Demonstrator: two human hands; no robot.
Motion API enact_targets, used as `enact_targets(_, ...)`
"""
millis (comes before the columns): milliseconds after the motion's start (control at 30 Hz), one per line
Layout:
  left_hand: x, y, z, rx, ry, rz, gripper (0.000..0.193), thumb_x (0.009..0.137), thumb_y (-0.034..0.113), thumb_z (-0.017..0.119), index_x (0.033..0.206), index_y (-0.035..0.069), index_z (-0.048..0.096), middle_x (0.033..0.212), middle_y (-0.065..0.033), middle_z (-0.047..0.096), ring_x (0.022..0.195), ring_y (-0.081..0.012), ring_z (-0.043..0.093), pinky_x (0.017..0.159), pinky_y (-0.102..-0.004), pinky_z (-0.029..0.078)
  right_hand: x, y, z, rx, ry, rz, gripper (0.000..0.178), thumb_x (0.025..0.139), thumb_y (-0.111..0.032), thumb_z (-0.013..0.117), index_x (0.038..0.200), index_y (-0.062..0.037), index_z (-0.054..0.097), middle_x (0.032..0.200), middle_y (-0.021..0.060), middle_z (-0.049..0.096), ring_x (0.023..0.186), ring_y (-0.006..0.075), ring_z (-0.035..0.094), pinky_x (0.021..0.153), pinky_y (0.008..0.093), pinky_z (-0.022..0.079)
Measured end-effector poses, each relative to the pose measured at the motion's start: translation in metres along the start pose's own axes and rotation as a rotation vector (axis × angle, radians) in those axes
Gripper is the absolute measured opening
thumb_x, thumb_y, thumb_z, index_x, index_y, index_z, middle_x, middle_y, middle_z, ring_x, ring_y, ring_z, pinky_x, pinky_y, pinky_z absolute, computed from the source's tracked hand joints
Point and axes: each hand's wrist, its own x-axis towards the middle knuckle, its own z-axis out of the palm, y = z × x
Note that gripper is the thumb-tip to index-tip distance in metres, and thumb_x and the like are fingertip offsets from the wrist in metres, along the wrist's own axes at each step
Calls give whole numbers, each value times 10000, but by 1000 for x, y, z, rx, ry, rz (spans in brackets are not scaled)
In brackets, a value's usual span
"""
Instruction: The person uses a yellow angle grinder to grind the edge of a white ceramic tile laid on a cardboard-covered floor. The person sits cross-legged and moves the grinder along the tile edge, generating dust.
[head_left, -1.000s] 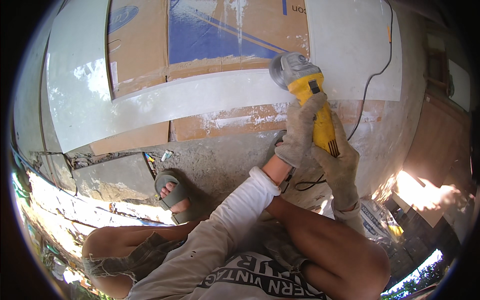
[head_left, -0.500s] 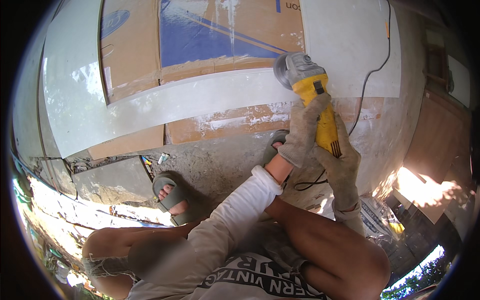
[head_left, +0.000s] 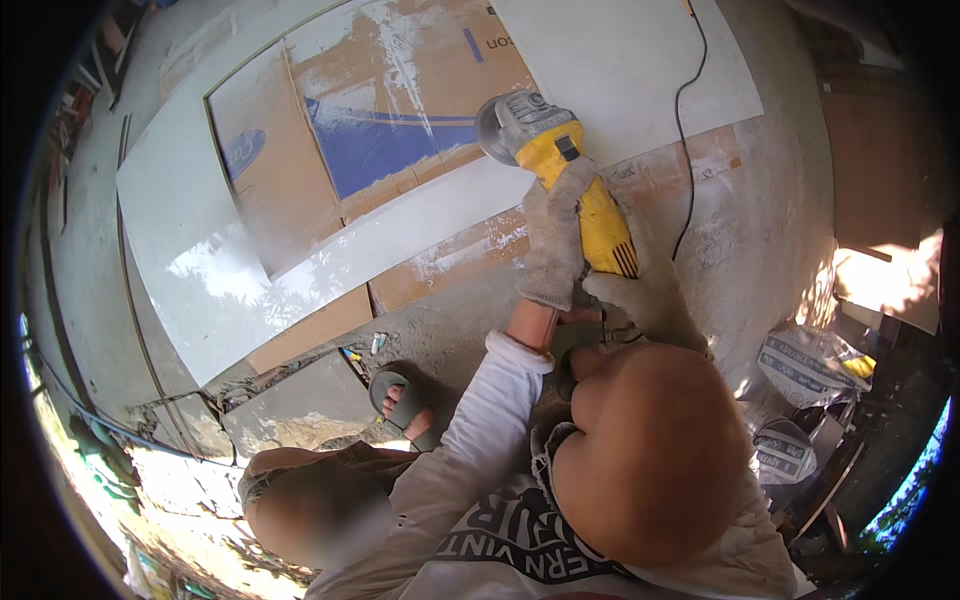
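Angle grinder (head_left: 548,147), one, yellow body, grey gear head; held aslant over the white sheet (head_left: 610,60), head to the upper left, slotted rear end toward the person. Grinding disc (head_left: 490,128), grey, beside the lower right corner of the sheet's rectangular opening; contact with the surface cannot be told.

Left hand (head_left: 552,225), in a knitted grey-beige glove: closed about the body's left side, thumb end just behind the black switch (head_left: 567,148); remaining fingertips hidden beneath the tool.

Right hand (head_left: 652,288), matching glove: wrapped around the rear of the body from the right and below; finger spread partly concealed, grip evidently closed.

Power cord (head_left: 685,130), dark, curving down over the sheet's right part to near the right hand.

Cardboard (head_left: 270,200), brown with a blue panel, showing within the opening; cardboard strip (head_left: 470,262), white-smeared, along the near edge.

Sandal (head_left: 412,415), olive, worn on the left foot, on concrete floor (head_left: 440,335).

Printed sacks (head_left: 805,365), at the right.
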Motion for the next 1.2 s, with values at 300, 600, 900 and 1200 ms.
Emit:
enact_targets(300,2,40,-41,61,-3,-155,497,960,299,781,1294,-16,590,1043,-152,709,892,-243,744,781,-360,676,13,27,43,237,-168,-22,1155,854,-129,812,1712,42,57,1343,185,616,1176,172,608,1013,296,511)
enact_targets(600,25,22,-21,155,85,-170,478,972,300,770,1288,-19,605,1039,-143,718,808,-237,757,736,-348,686,41,57,13,412,-205,-210,1067,879,-86,746,1676,119,66,1648,352,355,1521,357,421,1228,383,337)
enact_targets(900,25,-3,-5,152,182,-167,489,974,345,772,1281,-5,620,1050,-135,720,868,-248,740,751,-380,665,42,66,-18,377,-276,-35,1052,861,-59,769,1695,59,139,1558,342,484,1396,370,577,1151,423,442)
enact_targets(1200,32,-11,-13,168,167,-225,510,970,334,778,1279,-38,617,1033,-148,716,883,-240,739,772,-373,661,40,88,-8,279,-81,-292,1048,867,-60,771,1699,45,143,1644,311,421,1423,408,560,1177,454,432)
